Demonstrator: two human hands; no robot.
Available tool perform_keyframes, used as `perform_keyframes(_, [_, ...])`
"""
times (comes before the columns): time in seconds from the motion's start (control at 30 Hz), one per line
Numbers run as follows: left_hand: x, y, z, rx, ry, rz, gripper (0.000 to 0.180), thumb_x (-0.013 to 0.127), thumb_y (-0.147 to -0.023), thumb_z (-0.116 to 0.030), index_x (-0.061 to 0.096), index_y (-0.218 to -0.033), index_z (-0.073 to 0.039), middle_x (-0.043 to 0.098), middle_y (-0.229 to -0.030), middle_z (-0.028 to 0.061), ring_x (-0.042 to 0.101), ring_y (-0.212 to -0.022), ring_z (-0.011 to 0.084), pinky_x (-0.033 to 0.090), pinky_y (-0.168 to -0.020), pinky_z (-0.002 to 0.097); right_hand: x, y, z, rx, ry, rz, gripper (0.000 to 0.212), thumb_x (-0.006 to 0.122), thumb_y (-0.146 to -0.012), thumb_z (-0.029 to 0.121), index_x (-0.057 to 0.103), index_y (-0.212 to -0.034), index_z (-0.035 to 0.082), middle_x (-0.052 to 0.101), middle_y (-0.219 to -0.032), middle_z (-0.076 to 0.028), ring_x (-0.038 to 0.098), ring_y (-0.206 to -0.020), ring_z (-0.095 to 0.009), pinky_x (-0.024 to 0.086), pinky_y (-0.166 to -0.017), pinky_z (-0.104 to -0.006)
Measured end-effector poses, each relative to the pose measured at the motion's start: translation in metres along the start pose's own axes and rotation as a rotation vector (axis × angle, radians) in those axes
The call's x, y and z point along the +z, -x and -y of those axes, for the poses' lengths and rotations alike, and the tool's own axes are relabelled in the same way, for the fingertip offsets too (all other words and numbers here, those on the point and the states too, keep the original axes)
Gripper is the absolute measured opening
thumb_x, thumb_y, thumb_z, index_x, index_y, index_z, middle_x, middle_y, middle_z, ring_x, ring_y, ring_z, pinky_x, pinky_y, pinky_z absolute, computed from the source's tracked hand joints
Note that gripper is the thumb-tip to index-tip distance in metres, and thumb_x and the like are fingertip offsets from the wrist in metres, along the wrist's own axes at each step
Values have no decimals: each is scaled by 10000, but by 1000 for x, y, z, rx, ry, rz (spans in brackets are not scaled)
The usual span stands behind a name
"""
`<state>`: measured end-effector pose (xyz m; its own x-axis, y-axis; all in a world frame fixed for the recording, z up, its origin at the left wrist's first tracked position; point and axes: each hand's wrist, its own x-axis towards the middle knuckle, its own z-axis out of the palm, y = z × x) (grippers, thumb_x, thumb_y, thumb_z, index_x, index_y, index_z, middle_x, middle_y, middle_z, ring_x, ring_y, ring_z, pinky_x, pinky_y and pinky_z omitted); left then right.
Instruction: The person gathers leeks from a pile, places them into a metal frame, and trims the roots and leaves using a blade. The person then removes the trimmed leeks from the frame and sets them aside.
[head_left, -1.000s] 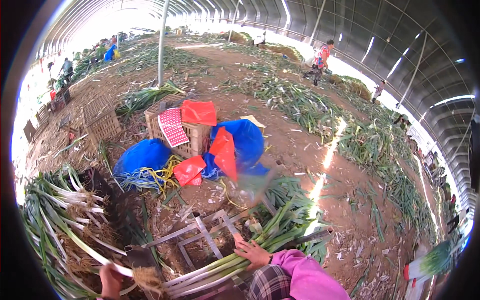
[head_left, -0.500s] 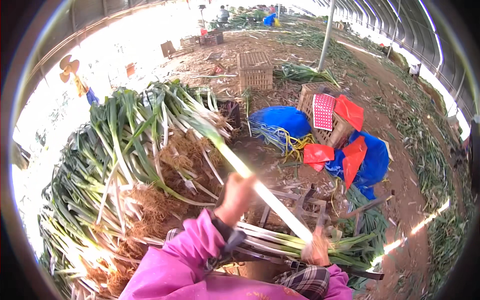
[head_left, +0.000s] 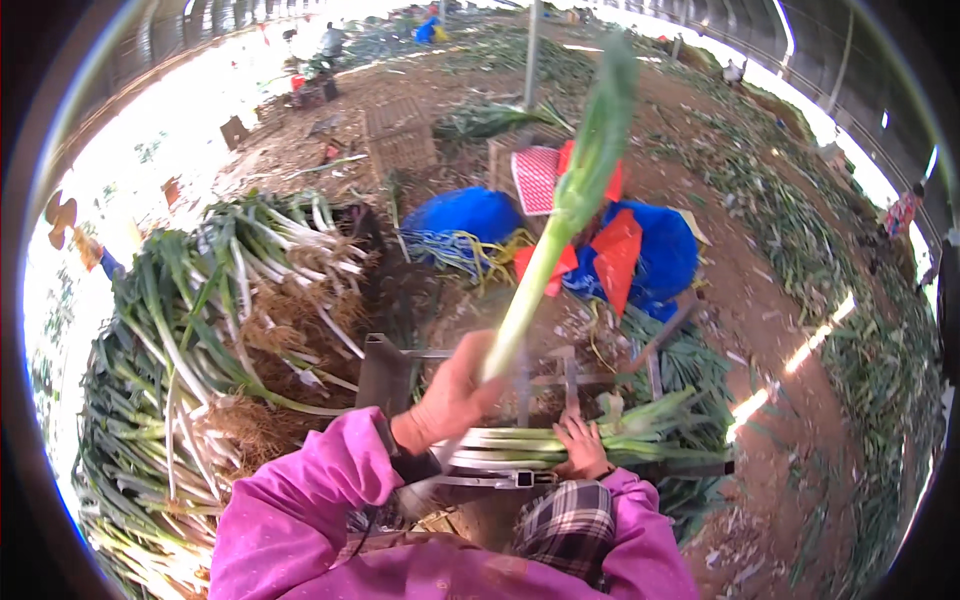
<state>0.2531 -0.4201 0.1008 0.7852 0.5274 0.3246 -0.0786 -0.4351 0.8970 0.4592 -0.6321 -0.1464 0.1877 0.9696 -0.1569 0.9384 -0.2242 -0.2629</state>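
Observation:
My left hand (head_left: 450,400) is wrapped round the white stalk of a leek (head_left: 545,265). The leek slants across the view, its green leaves pointing up and to the right, its lower end blurred by my wrist. Below it, a row of trimmed leeks (head_left: 500,442) lies crosswise on a metal frame (head_left: 384,372) in front of my lap, leaves toward the right. My right hand (head_left: 583,447) rests on these leeks near their green part, fingers spread and holding nothing. A strap with a buckle (head_left: 522,479) runs along the near edge of the row.
A big heap of leeks with roots (head_left: 240,330) fills the left side. Beyond the frame lie a blue bag (head_left: 465,215) with yellow cords, red sheets (head_left: 617,260) and another blue bag (head_left: 665,260). A crate (head_left: 398,138) and a pole (head_left: 533,55) stand farther off; leaf scraps cover the ground.
The leek has swung over from leaning up-left to leaning up-right. My right hand has left its lower end and now lies flat on the row. The whole view has shifted.

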Motion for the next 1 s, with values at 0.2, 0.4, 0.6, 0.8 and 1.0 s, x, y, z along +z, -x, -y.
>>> perform_keyframes(0.2, [17, -21, 69, 121, -601, 136, 464, 651, -742, -89, 502, -1180, -53, 546, -1065, 166, 590, -905, 377, 510, -695, 435, -9, -3, 10, 29, -51, -6, 994, 833, -558, 443, 413, -1411, 157, 346, -1474, -117, 254, -1402, -304, 186, -1130, -556])
perform_keyframes(0.4, [44, 25, 221, -126, -830, 499, 473, 644, -796, -208, 493, -1238, -137, 612, -1052, 123, 612, -965, 327, 477, -784, 455, 0, -6, 5, 29, -23, -26, 1033, 862, -488, 435, 421, -1393, 204, 365, -1465, -77, 297, -1383, -282, 237, -1114, -540])
perform_keyframes(0.6, [56, 62, 253, -294, -812, 465, 378, 566, -881, -384, 574, -1206, -191, 608, -1039, 116, 557, -1035, 285, 368, -891, 441, -4, -7, 5, 36, -11, 24, 1009, 840, -511, 482, 433, -1390, 200, 377, -1453, -75, 312, -1369, -285, 252, -1093, -514])
perform_keyframes(0.8, [76, 94, 274, -215, -804, 219, 343, 541, -887, -431, 631, -1137, -215, 582, -885, 76, 549, -913, 258, 351, -866, 426, -10, -7, 2, 49, -32, 28, 995, 834, -507, 505, 461, -1370, 177, 399, -1423, -101, 343, -1339, -295, 280, -1076, -487])
perform_keyframes(1.0, [75, 103, 271, -324, -788, 224, 358, 537, -893, -420, 623, -1127, -163, 597, -953, 101, 548, -934, 285, 372, -831, 463, -34, -48, 11, -115, 90, -434, 403, 681, -767, 267, 608, -1119, 85, 575, -1131, -98, 535, -1057, -312, 416, -895, -486])
